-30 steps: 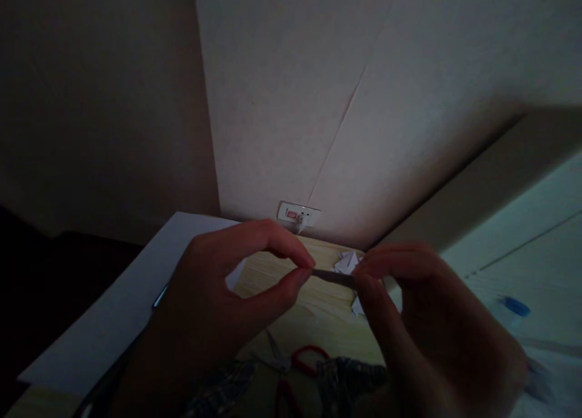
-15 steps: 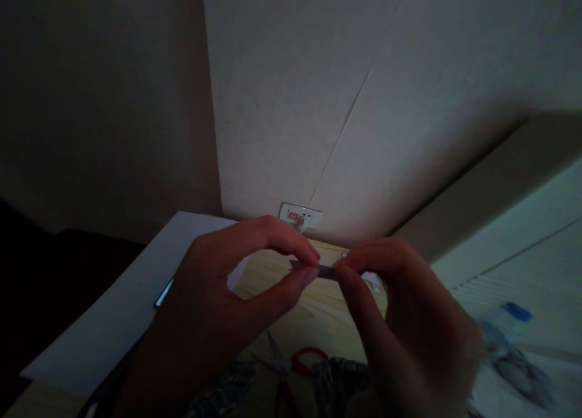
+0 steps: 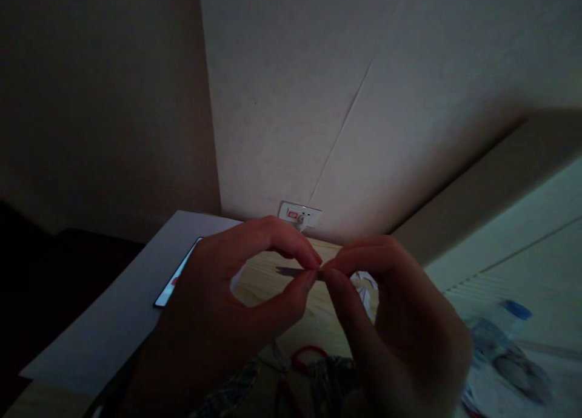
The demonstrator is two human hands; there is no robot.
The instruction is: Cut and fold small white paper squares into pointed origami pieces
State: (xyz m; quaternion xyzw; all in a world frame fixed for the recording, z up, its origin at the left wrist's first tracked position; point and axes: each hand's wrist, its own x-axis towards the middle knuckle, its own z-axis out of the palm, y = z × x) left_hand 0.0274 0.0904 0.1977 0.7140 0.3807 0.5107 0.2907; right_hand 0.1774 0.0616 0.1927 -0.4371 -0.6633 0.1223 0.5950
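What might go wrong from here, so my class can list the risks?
The left hand and right hand hold the thin paper strip in a fingertip grip, so it might slip or crease. The scissors appear open below the hands; carelessly lowering one could bring it onto them. The phone lies on the white sheet, partly hidden by the left hand, so a sideways sweep might knock it.
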